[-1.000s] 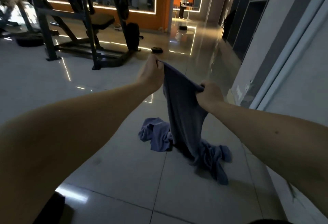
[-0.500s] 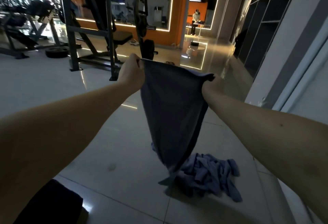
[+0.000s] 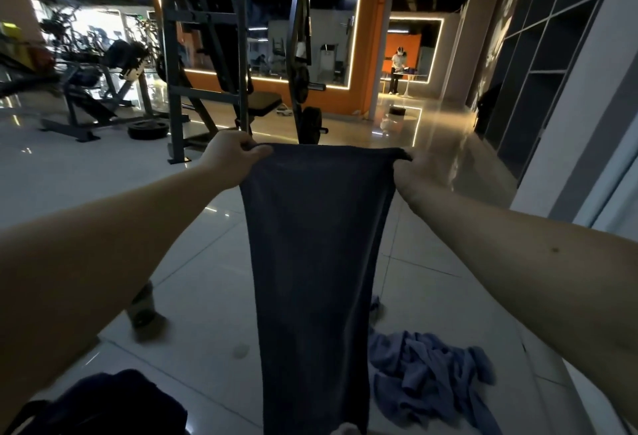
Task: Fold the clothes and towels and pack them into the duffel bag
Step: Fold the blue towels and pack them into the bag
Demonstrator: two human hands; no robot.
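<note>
Above the gym floor (image 3: 207,296) we pinch the two top corners of the dark towel (image 3: 310,262), left hand (image 3: 228,158) and right hand (image 3: 419,172) level and apart, so its long axis hangs straight down between them.

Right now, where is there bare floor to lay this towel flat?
Bare tiles lie left of the hanging towel, beyond a blurred object by the left forearm. A smaller patch sits between towel and right forearm. Crowded lower right by the crumpled blue pile, lower left by the dark bag.
</note>
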